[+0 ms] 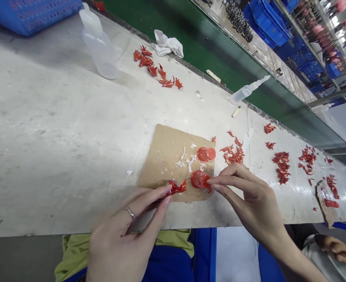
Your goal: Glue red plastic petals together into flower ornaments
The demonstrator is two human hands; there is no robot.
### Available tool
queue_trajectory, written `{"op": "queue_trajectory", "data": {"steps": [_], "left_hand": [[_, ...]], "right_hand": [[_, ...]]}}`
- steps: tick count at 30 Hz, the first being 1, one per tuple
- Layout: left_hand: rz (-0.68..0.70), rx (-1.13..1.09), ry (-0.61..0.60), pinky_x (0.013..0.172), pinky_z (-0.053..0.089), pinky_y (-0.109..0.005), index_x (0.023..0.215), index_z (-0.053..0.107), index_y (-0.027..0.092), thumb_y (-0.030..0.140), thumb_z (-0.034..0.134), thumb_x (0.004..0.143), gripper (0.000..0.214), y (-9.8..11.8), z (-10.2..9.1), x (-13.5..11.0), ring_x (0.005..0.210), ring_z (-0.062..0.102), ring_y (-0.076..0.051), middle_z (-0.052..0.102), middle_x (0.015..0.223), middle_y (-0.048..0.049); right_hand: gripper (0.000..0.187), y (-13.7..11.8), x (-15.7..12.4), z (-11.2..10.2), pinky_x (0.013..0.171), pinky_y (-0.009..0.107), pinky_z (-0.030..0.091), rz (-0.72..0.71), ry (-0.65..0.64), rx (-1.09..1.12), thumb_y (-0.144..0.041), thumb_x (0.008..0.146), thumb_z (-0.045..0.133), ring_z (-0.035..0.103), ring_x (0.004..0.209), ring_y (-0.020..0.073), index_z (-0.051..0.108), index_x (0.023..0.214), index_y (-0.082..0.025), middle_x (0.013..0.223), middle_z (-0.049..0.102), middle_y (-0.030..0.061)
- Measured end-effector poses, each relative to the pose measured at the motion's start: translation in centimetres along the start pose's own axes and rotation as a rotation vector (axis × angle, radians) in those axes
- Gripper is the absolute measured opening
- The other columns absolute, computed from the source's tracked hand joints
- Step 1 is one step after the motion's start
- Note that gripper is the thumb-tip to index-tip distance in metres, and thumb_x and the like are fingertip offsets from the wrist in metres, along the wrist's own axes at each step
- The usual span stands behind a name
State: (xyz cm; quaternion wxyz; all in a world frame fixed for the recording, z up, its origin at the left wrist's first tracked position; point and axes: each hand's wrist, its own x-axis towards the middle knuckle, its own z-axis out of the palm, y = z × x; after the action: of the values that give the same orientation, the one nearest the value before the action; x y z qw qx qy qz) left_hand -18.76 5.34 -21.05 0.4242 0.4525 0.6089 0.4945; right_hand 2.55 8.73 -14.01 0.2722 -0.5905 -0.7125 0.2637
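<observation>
My left hand pinches a red, spiky, horn-like plastic piece with a bluish edge, between thumb and fingers over the front of a cardboard sheet. My right hand is closed in a pinch at the right side of a small red cup-like container. A small red piece shows at its fingertips, partly hidden by them. Just behind stands a second red container. White flakes lie scattered on the cardboard left of the containers.
Piles of red spiky pieces lie to the right, with another group at the back. Two squeeze bottles stand on the table, alongside a blue basket. A green conveyor belt runs behind. Another person's hand is at lower right.
</observation>
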Motion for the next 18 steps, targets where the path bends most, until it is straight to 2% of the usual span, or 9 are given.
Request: {"op": "queue_trajectory", "data": {"steps": [4,7,13,18], "left_hand": [[0.004,0.018,0.003,0.092,0.061,-0.01,0.1,0.082,0.048,0.03,0.078,0.092,0.02,0.04,0.09,0.04,0.09,0.08,-0.007,0.083,0.104,0.0181],[-0.007,0.038,0.008,0.093,0.063,-0.014,0.099,0.082,0.046,0.031,0.078,0.091,0.017,0.05,0.07,0.1,0.09,0.081,-0.01,0.083,0.105,0.0154],[-0.005,0.048,-0.058,0.091,0.065,-0.017,0.102,0.082,0.046,0.031,0.077,0.092,0.018,-0.14,-0.47,-0.05,0.091,0.082,-0.011,0.084,0.104,0.015],[-0.009,0.063,-0.02,0.094,0.065,-0.02,0.1,0.083,0.044,0.033,0.078,0.092,0.014,-0.34,-0.29,-0.19,0.092,0.082,-0.013,0.084,0.105,0.0128]], "right_hand": [[0.025,-0.17,0.21,0.09,0.067,0.027,0.058,-0.019,-0.007,-0.021,-0.016,0.096,0.075,0.067,0.075,0.0158,0.087,0.105,-0.036,0.084,0.071,0.0003],[0.022,-0.19,0.26,0.15,0.067,0.029,0.06,-0.027,-0.007,-0.047,-0.019,0.097,0.075,0.068,0.075,0.0171,0.087,0.104,-0.035,0.084,0.072,0.0016],[0.018,-0.02,-0.16,0.02,0.069,0.03,0.06,-0.026,-0.014,-0.054,-0.02,0.098,0.074,0.069,0.077,0.0176,0.086,0.102,-0.032,0.086,0.072,0.0022],[0.023,0.12,-0.26,0.01,0.069,0.029,0.058,-0.013,0.001,-0.036,-0.015,0.096,0.075,0.068,0.078,0.0168,0.086,0.102,-0.034,0.086,0.072,0.001]]}}
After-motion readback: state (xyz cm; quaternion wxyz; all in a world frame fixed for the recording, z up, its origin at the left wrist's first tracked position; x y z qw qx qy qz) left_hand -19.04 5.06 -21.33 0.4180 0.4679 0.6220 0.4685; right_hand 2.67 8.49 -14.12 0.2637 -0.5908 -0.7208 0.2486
